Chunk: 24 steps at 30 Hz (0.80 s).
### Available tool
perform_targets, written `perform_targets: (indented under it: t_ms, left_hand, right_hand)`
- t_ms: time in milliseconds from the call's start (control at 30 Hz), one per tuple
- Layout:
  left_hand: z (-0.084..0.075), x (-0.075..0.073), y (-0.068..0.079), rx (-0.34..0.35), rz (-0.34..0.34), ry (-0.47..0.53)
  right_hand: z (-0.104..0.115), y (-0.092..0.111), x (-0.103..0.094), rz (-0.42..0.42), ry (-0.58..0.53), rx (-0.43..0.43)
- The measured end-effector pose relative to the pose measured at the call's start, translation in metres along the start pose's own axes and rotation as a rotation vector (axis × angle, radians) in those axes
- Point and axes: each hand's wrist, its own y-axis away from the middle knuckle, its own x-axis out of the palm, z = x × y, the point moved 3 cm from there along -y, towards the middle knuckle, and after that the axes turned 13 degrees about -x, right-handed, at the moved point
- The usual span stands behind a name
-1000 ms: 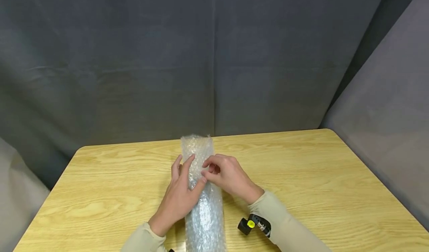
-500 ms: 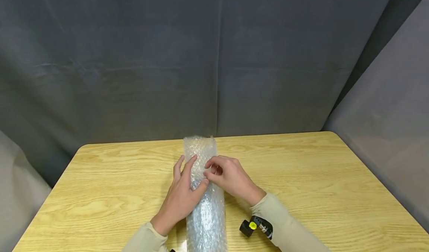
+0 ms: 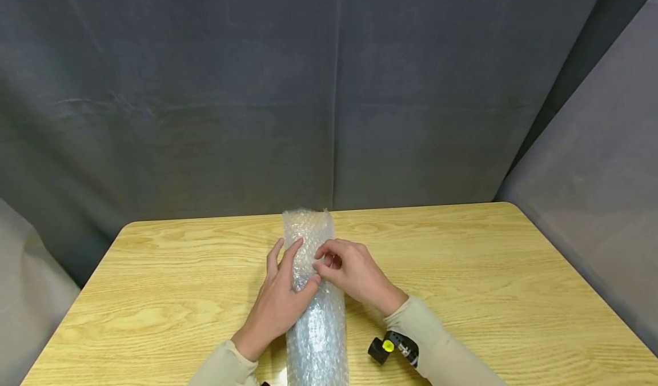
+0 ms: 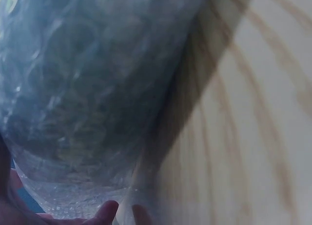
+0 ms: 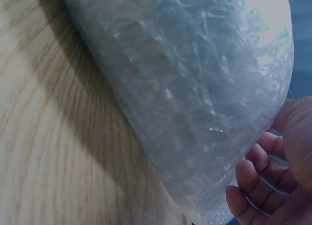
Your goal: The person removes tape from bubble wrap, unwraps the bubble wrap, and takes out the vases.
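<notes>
A long roll of clear bubble wrap (image 3: 316, 340) lies lengthwise on the table, its flatter far end near the back edge. Something bluish shows dimly through the nearer part; its kind is hidden. My left hand (image 3: 277, 300) rests along the wrap's left side, fingers spread and thumb across the top. From the right, my right hand (image 3: 354, 269) has its fingers curled, thumb and index pinching at the wrap's upper surface close to the left thumb. What exactly lies between those fingertips is too small to tell. The right wrist view shows the right hand's curled fingers (image 5: 253, 183) beside the wrap.
A wood-grain table (image 3: 488, 272) extends to both sides. Grey cloth (image 3: 205, 117) hangs behind it and at the sides. A black device with a yellow knob (image 3: 388, 346) is worn on the right wrist, just above the table.
The whole scene has shifted slightly in the head view. Both hands keep nearly the same pose on the bubble wrap.
</notes>
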Motion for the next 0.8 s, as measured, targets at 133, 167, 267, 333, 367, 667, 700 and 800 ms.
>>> perform_targets:
  t_ms: [133,167,267,333,367,667,700,800]
  left_hand:
    - [-0.0004,0.0001,0.0001,-0.001,0.002,0.001]
    - [-0.0006,0.0002,0.0003,-0.003,0.004,0.002]
    - [-0.0010,0.0006,0.0005,-0.006,0.005,0.003]
    - [-0.0014,0.0007,0.0002,-0.005,0.006,0.005]
    - [-0.0014,0.0007,0.0000,-0.005,0.005,0.005]
    - [-0.0014,0.0009,-0.0024,-0.013,0.006,0.007]
    - [-0.0013,0.0009,-0.0025,-0.015,0.007,0.007]
    - [-0.0011,0.0007,-0.0030,-0.017,0.007,0.007]
  right_hand:
    - [-0.0002,0.0002,-0.0004,0.000,-0.007,0.006]
    - [-0.0002,0.0004,-0.0004,0.000,-0.008,0.007]
    - [-0.0002,0.0008,-0.0005,0.000,-0.004,0.007]
    - [-0.0001,0.0009,-0.0006,-0.002,0.002,0.002]
    - [0.0000,0.0009,-0.0007,-0.003,0.004,-0.001]
    - [-0.0010,-0.0003,0.0000,-0.012,0.013,-0.014]
    - [-0.0012,-0.0004,0.0002,-0.011,0.010,-0.011]
    - [-0.0017,-0.0006,0.0007,-0.010,0.000,-0.003]
